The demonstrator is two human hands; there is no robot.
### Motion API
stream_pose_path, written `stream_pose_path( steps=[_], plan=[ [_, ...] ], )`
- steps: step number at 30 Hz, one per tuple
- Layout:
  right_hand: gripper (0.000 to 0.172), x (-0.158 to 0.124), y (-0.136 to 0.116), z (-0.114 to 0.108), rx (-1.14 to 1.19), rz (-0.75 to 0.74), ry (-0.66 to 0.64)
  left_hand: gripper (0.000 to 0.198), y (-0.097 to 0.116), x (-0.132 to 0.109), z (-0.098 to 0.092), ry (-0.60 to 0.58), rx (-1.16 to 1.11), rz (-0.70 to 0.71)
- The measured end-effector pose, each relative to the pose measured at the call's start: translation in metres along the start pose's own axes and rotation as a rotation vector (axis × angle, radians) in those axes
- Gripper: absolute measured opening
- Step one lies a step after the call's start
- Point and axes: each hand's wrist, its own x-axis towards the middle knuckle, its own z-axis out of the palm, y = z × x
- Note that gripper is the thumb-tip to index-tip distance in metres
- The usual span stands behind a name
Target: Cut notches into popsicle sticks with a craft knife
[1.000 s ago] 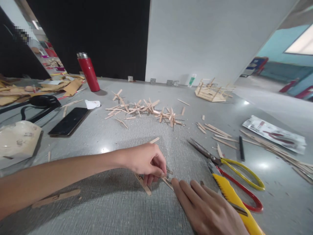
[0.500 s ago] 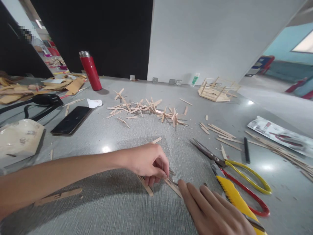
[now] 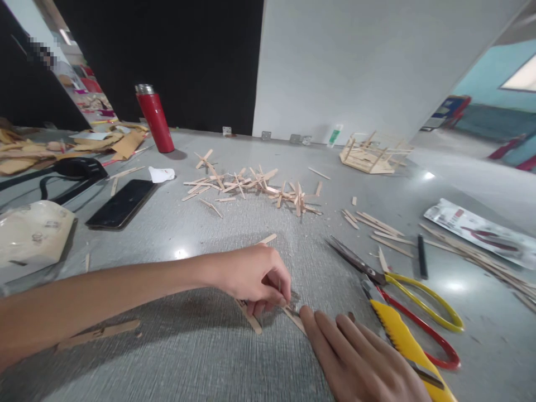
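Note:
My left hand [image 3: 259, 279] reaches in from the left, thumb and fingers pinched on a flat wooden craft stick [image 3: 295, 320] low above the grey tabletop. Another craft stick [image 3: 253, 322] slants out beneath this hand. My right hand [image 3: 364, 354] is at the lower right, its fingers close together and bent over the first stick's near end. A thin dark tip shows by its index finger; what the hand holds is mostly hidden. Right beside it lie a yellow utility knife [image 3: 391, 326] and scissors [image 3: 379, 274] with one yellow and one red handle.
Loose craft sticks [image 3: 255, 181] form a pile farther back. A small stick frame [image 3: 371, 159] stands at the back right. More sticks [image 3: 379, 224], a dark bar [image 3: 422, 257] and a packet [image 3: 479, 231] lie right. Left are a phone [image 3: 122, 204] and a red flask [image 3: 154, 120].
My right hand has shifted slightly left, closer to my left fingertips, covering more of the stick. My left hand has hardly moved.

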Motion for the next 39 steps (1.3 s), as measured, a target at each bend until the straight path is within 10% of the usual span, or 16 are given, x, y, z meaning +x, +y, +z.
stream_pose_path(
  steps=[39],
  plan=[
    [0.044, 0.005, -0.001, -0.001, 0.041, 0.032, 0.004, 0.014, 0.004, -0.001, 0.002, 0.019, -0.016, -0.015]
  ],
)
